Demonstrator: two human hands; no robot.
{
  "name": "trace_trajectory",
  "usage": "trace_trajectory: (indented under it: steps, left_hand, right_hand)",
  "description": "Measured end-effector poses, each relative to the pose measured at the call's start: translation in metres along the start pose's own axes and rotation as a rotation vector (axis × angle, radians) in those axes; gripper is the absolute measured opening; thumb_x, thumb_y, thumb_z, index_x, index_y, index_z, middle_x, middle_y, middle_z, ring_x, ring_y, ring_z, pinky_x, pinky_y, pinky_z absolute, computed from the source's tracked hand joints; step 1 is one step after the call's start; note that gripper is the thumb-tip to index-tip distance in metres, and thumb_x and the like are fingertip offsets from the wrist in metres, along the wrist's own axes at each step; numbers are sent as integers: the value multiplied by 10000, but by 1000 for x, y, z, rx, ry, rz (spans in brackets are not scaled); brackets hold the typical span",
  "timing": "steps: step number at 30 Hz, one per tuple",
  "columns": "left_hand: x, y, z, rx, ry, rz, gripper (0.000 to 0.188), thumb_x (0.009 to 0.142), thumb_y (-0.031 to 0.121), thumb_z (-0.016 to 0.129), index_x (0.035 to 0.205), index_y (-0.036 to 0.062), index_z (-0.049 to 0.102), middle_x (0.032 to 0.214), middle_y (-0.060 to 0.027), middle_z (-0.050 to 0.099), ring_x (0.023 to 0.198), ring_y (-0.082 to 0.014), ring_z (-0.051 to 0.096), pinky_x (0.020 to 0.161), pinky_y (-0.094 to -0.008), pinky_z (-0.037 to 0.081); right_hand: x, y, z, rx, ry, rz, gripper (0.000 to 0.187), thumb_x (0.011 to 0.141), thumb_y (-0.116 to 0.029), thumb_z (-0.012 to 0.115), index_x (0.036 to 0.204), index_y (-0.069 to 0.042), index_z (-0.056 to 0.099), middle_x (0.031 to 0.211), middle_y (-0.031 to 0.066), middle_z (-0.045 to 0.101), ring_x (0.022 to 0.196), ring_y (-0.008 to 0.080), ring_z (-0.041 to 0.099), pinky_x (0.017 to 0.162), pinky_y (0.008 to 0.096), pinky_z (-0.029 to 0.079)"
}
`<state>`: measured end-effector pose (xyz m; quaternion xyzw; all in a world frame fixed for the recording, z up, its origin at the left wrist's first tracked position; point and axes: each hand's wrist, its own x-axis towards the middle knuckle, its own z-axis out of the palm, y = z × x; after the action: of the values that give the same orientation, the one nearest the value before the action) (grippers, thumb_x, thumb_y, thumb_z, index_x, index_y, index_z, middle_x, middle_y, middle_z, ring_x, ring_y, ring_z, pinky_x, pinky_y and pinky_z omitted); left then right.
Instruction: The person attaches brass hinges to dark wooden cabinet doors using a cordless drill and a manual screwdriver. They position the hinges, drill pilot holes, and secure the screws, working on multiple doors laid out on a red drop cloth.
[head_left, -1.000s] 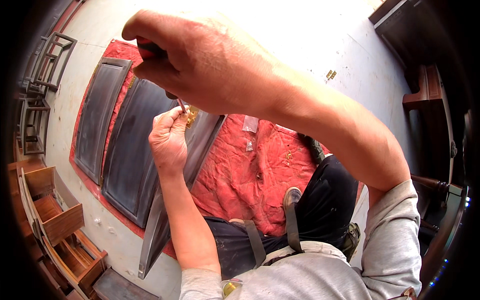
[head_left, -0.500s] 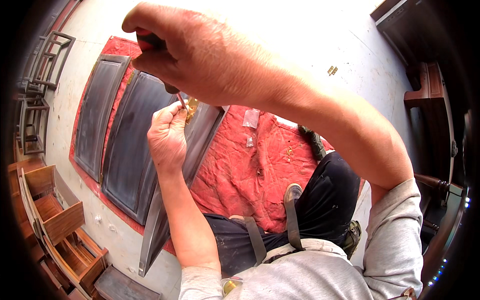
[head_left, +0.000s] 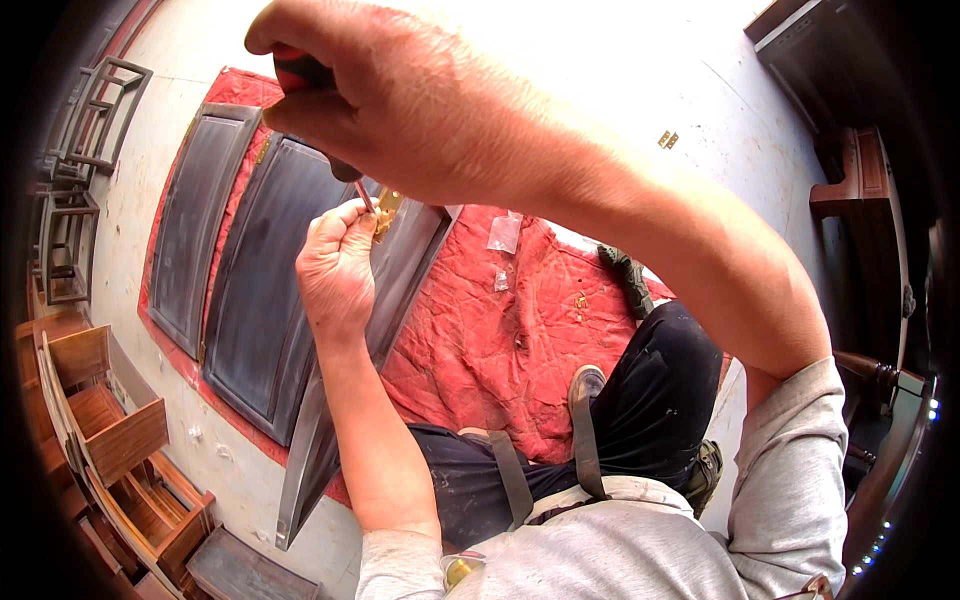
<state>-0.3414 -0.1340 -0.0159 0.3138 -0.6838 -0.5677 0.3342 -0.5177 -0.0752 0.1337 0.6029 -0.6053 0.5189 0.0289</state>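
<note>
High in the view, my right hand is wrapped round the handle of a screwdriver, red and black. Its thin metal shaft slants down to the fingertips of my left hand. These fingers are pinched together at the shaft's lower end; whether a screw sits there is hidden. Just beside them is a brass-coloured hinge on a dark wooden door panel. My left forearm passes over this panel, covering part of it.
Two more dark panels lie on a red cloth. Small plastic bags and brass bits rest on the cloth. Further off, hinges lie on the pale floor. Wooden drawers stand left, dark furniture right.
Hardly anything differs. The whole view has shifted slightly; both hands keep their place at the screwdriver and the hinge.
</note>
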Motion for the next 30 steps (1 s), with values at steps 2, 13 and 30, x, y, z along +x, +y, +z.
trace_trajectory:
  steps: [2,13,30]
  left_hand:
    - [0,-2,0,9,6,-11,111,1002,24,727,1097,-24,758,996,-30,680,921,-117,649,855,-283,549]
    - [-1,-1,0,42,5,19,101,1005,40,732,1088,-9,758,957,-18,671,880,-103,612,818,-272,518]
    - [1,2,1,40,-4,-11,125,988,6,738,1106,-16,772,994,-54,706,907,-122,691,844,-281,564]
  right_hand:
    - [0,0,-2,2,-15,9,237,920,-158,757,1094,0,722,901,222,755,882,397,753,793,476,602]
    - [3,1,-3,5,-3,24,252,925,-184,764,1090,2,725,908,211,756,890,378,757,807,461,600]
    - [6,-2,-2,-12,-16,26,221,917,-192,755,1039,-10,725,874,206,750,842,381,751,757,475,593]
